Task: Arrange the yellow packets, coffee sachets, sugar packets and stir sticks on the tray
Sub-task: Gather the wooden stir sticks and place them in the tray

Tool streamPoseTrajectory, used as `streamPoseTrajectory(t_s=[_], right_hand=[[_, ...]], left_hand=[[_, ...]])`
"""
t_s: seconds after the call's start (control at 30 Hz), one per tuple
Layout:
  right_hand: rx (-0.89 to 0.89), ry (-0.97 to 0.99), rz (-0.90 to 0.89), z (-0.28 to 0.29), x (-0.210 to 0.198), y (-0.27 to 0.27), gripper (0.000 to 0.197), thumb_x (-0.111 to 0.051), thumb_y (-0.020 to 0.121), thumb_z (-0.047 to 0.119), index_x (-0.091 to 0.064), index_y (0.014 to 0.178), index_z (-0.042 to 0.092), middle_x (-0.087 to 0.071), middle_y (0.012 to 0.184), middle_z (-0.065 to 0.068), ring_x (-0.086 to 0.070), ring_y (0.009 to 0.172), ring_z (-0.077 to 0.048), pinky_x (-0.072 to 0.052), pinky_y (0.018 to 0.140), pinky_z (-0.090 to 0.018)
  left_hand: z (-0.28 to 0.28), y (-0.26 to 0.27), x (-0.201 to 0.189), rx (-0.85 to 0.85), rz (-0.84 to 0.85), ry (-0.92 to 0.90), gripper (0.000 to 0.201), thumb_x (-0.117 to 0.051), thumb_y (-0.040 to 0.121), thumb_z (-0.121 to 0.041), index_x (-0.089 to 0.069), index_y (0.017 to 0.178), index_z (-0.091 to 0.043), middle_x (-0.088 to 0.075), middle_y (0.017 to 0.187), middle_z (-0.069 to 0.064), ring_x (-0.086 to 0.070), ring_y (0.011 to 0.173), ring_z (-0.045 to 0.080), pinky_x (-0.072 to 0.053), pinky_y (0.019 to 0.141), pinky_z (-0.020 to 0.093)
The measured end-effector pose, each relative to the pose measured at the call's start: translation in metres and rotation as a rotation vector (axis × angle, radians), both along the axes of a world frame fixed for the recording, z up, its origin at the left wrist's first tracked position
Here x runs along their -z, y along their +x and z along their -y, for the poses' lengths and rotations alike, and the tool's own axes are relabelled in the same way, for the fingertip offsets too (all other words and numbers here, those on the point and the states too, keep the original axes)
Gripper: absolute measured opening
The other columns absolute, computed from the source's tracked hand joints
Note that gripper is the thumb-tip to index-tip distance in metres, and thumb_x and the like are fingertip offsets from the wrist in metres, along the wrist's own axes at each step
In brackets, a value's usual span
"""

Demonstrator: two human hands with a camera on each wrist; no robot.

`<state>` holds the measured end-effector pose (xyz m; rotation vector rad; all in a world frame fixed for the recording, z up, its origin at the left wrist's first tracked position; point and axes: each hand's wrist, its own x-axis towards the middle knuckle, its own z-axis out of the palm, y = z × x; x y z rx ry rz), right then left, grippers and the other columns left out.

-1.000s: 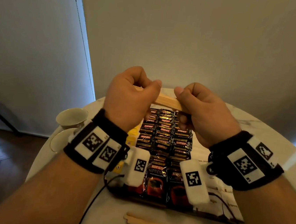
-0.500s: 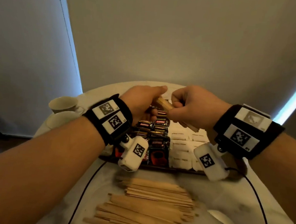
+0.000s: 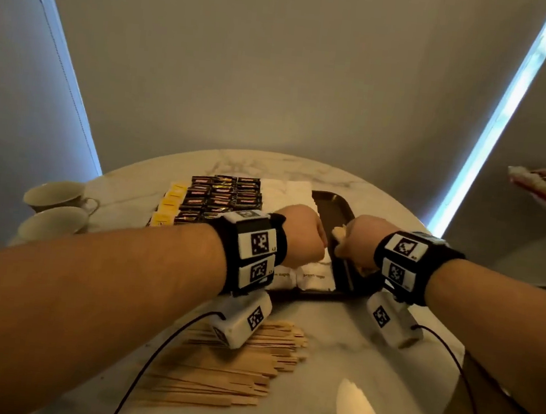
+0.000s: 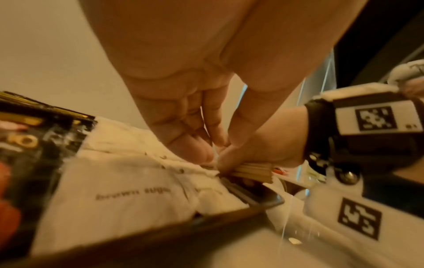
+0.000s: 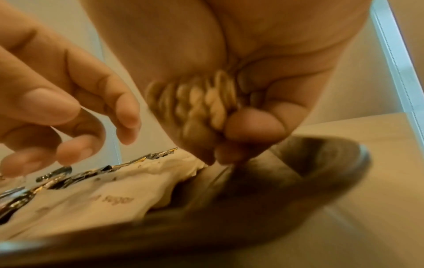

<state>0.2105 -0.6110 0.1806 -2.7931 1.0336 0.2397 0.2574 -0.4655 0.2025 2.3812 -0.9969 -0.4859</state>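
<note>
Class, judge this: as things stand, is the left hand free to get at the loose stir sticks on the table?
Probably yes: the left hand holds nothing, and the loose stir sticks lie uncovered below its wrist; only the wrist camera hangs over them.

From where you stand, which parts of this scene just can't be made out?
- Head view: the left forearm hides much of the yellow packets and coffee sachets.
- Head view: the right hand covers the middle of the stir sticks it grips; their count is unclear.
- Right wrist view: motion blur smears the tray.
- Left wrist view: the sugar packet print blurs.
</note>
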Motion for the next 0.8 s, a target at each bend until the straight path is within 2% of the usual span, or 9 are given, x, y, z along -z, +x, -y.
streamPoseTrajectory(t_s=[0.1, 0.23, 0.33, 0.4, 0.47, 0.5, 0.57, 0.67, 0.8], right_hand=[[-0.043, -0.036, -0.065, -0.001, 0.006, 0.003, 0.040, -0.067, 0.091, 0.051, -0.068, 0.101, 0.012, -0.061, 0.077, -0.003, -0.057, 0.069, -0.018, -0.047, 0.068, -0.030], [-0.073, -0.030, -0.108, 0.004, -0.006, -0.005, 0.040, -0.070, 0.089, 0.054, -0.065, 0.100, 0.015, -0.064, 0.082, -0.003, -0.064, 0.079, -0.020, -0.056, 0.079, -0.033], [-0.118, -0.030, -0.042, 0.010, -0.022, -0.020, 0.033, -0.069, 0.092, 0.048, -0.068, 0.102, 0.016, -0.069, 0.088, -0.003, -0.069, 0.087, -0.020, -0.060, 0.088, -0.036], [-0.170, 0.024, 0.020, 0.012, -0.027, -0.026, 0.021, -0.072, 0.092, 0.039, -0.071, 0.101, 0.019, -0.071, 0.090, -0.002, -0.070, 0.085, -0.018, -0.061, 0.083, -0.033], [-0.242, 0.099, -0.018, 0.008, -0.024, -0.029, 0.012, -0.072, 0.093, 0.030, -0.072, 0.104, 0.023, -0.071, 0.094, 0.001, -0.069, 0.083, -0.016, -0.058, 0.074, -0.027], [-0.282, 0.106, -0.070, 0.008, -0.020, -0.029, 0.015, -0.071, 0.093, 0.026, -0.073, 0.107, 0.024, -0.071, 0.095, 0.002, -0.068, 0.085, -0.016, -0.054, 0.072, -0.025], [-0.331, 0.065, -0.143, 0.008, -0.015, -0.029, 0.018, -0.068, 0.095, 0.023, -0.072, 0.112, 0.023, -0.069, 0.094, 0.003, -0.066, 0.088, -0.017, -0.050, 0.074, -0.025], [-0.339, 0.065, -0.101, 0.016, -0.017, -0.028, 0.018, -0.065, 0.096, 0.018, -0.074, 0.109, 0.026, -0.068, 0.098, 0.005, -0.064, 0.089, -0.014, -0.050, 0.078, -0.025], [-0.388, 0.042, -0.139, 0.025, -0.016, -0.022, 0.025, -0.066, 0.096, 0.021, -0.074, 0.119, 0.020, -0.070, 0.112, 0.002, -0.064, 0.102, -0.018, -0.051, 0.087, -0.028]], left_hand=[[0.007, -0.009, 0.007, 0.057, 0.089, 0.079, 0.020, -0.067, 0.096, -0.014, -0.076, 0.113, -0.014, -0.073, 0.109, 0.003, -0.069, 0.099, 0.020, -0.059, 0.088, 0.034], [0.013, -0.012, 0.012, 0.109, 0.155, 0.159, 0.022, -0.065, 0.097, -0.018, -0.074, 0.117, -0.014, -0.073, 0.116, 0.007, -0.069, 0.103, 0.023, -0.059, 0.090, 0.036], [0.016, -0.014, 0.010, 0.170, 0.165, 0.171, 0.024, -0.062, 0.100, -0.018, -0.073, 0.122, -0.019, -0.069, 0.125, 0.001, -0.065, 0.111, 0.019, -0.051, 0.084, 0.029], [0.018, -0.016, 0.010, 0.222, 0.194, 0.219, 0.026, -0.059, 0.102, -0.019, -0.072, 0.124, -0.018, -0.068, 0.128, 0.002, -0.064, 0.114, 0.021, -0.051, 0.084, 0.030], [0.022, -0.019, 0.012, 0.306, 0.260, 0.316, 0.028, -0.056, 0.103, -0.021, -0.070, 0.127, -0.016, -0.068, 0.129, 0.005, -0.065, 0.115, 0.025, -0.054, 0.092, 0.033], [0.024, -0.021, 0.014, 0.346, 0.308, 0.352, 0.029, -0.055, 0.104, -0.022, -0.069, 0.128, -0.015, -0.068, 0.127, 0.005, -0.065, 0.116, 0.026, -0.053, 0.094, 0.033], [0.027, -0.023, 0.017, 0.398, 0.370, 0.398, 0.030, -0.054, 0.103, -0.022, -0.069, 0.127, -0.014, -0.068, 0.124, 0.006, -0.065, 0.115, 0.027, -0.054, 0.098, 0.035], [0.030, -0.023, 0.019, 0.448, 0.388, 0.406, 0.030, -0.052, 0.104, -0.024, -0.070, 0.127, -0.015, -0.067, 0.125, 0.005, -0.064, 0.114, 0.027, -0.053, 0.100, 0.039], [0.032, -0.014, 0.026, 0.390, 0.357, 0.417, 0.030, -0.058, 0.098, -0.023, -0.070, 0.125, -0.017, -0.066, 0.125, 0.004, -0.064, 0.112, 0.026, -0.055, 0.099, 0.040]])
